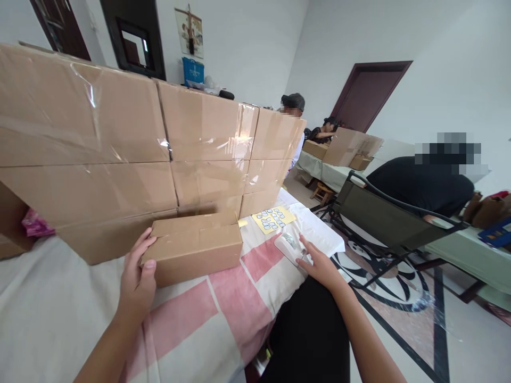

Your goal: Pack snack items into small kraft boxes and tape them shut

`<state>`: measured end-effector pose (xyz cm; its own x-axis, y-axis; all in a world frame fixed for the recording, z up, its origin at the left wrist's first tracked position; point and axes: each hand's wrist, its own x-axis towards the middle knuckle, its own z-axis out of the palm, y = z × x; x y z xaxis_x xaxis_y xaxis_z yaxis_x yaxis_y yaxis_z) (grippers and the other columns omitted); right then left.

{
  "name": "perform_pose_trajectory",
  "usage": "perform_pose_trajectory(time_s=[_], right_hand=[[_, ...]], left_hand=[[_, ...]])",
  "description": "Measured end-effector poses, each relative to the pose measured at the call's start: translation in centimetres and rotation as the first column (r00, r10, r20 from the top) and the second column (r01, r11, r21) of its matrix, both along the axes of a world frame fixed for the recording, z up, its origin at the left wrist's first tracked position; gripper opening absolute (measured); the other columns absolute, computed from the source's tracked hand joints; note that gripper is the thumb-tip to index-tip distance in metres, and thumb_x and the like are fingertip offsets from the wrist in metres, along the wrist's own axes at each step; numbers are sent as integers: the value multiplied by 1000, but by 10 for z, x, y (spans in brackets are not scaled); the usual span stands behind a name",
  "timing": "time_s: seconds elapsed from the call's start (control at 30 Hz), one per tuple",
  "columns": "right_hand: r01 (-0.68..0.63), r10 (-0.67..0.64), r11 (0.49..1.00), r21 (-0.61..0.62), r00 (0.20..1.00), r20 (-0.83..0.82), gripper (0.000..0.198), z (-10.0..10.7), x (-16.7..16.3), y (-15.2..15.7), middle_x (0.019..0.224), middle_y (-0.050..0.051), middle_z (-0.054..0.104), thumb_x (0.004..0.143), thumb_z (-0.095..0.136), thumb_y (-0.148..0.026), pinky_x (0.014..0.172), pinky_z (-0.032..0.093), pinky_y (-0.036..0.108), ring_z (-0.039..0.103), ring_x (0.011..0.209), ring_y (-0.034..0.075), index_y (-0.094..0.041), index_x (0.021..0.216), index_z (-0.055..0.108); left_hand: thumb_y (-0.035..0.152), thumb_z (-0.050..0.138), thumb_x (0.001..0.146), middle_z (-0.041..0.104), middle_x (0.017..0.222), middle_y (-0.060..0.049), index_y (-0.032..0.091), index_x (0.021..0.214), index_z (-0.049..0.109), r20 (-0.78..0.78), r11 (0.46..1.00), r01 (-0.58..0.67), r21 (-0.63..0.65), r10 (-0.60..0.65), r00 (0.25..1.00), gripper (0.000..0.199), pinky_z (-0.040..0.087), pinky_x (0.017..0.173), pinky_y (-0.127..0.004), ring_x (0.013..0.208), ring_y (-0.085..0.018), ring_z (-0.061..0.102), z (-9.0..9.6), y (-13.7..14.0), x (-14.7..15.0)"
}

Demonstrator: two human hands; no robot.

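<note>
A closed long cardboard box (pixel 199 258) lies on the cloth-covered table (pixel 175 330), close to a wall of stacked cartons. My left hand (pixel 138 276) grips its left end, with the thumb on the front side and the fingers at the upper edge. To the right of the box, my right hand (pixel 317 263) has thumb and fingers closed at the edge of a white tape dispenser (pixel 285 247) with a clear part, resting on the cloth. Just beyond the dispenser lies a yellow sheet (pixel 263 226) of small pale stickers.
Taped cartons (pixel 207 133) tower along the table's far side. White paper (pixel 315 226) hangs over the right edge. A folding chair (pixel 391 213) holds a seated person in black (pixel 423 183). Other people work behind, near more boxes (pixel 343 146). Something pink (pixel 38 222) sits far left.
</note>
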<state>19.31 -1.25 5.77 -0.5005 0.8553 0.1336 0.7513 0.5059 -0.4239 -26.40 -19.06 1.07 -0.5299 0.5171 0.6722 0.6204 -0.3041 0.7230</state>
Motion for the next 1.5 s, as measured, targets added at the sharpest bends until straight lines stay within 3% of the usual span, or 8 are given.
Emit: perform_pose_trajectory(time_s=[0.3, 0.43, 0.6, 0.73, 0.9, 1.03, 1.2, 1.5], right_hand=[[12, -12, 1000, 10, 999, 48, 54, 1, 0, -6, 131, 8, 67, 100, 48, -39, 92, 55, 40, 69, 105, 25, -32, 154, 50], [49, -50, 999, 4, 998, 35, 64, -1, 0, -4, 127, 7, 67, 98, 51, -38, 92, 55, 41, 69, 99, 24, -33, 161, 37], [-17, 18, 1000, -24, 999, 30, 47, -1, -1, -3, 137, 7, 62, 100, 47, -38, 94, 53, 39, 68, 107, 23, -31, 145, 60], [24, -24, 999, -33, 1000, 2, 62, -1, -1, -2, 131, 7, 64, 98, 51, -37, 90, 54, 39, 68, 103, 23, -31, 159, 41], [-16, 16, 999, -31, 1000, 5, 49, -4, 0, 0, 133, 8, 63, 99, 49, -37, 90, 54, 38, 68, 105, 23, -29, 145, 59], [39, -40, 999, -22, 999, -9, 69, -6, 2, 2, 131, 7, 65, 95, 54, -35, 88, 55, 39, 69, 97, 22, -32, 161, 35], [-24, 24, 999, -26, 1000, -6, 43, -5, 1, 3, 134, 7, 63, 97, 52, -36, 88, 54, 37, 69, 98, 21, -28, 137, 65], [-30, 31, 999, -19, 999, 9, 45, -4, 0, 2, 134, 7, 63, 98, 50, -36, 90, 55, 39, 70, 97, 21, -29, 140, 63]], left_hand=[[45, 48, 102, 48, 159, -7, 29, 139, 58, 2, 1000, -12, -13, 12, 1000, 42, 28, 126, -55, 147, -30, 43, -1, 0, 0], [43, 47, 103, 48, 159, -6, 29, 140, 57, -1, 1000, -9, -18, 9, 1000, 41, 27, 126, -54, 147, -28, 43, 0, 0, 1], [43, 47, 103, 47, 160, -6, 29, 141, 56, 0, 1000, -2, -22, 2, 1000, 41, 27, 126, -54, 147, -28, 43, 1, -1, 2], [43, 47, 103, 47, 160, -6, 29, 141, 56, 1, 1000, 1, -21, -1, 1000, 41, 27, 126, -54, 147, -29, 43, 1, -1, 2], [44, 47, 103, 47, 160, -6, 29, 140, 57, -2, 1000, 1, -20, -1, 1000, 41, 28, 125, -55, 147, -29, 43, 1, -1, 2], [44, 47, 103, 46, 160, -7, 29, 140, 57, 1, 1000, 3, -16, -3, 1000, 41, 28, 125, -55, 147, -30, 43, 1, -1, 2], [44, 47, 103, 47, 160, -7, 29, 140, 57, 9, 1000, -4, -18, 4, 1000, 41, 28, 124, -57, 147, -30, 43, 2, -1, 2], [43, 47, 103, 47, 160, -6, 30, 140, 57, 6, 1000, -6, -24, 6, 1000, 40, 27, 125, -57, 147, -30, 43, 2, -2, 2]])
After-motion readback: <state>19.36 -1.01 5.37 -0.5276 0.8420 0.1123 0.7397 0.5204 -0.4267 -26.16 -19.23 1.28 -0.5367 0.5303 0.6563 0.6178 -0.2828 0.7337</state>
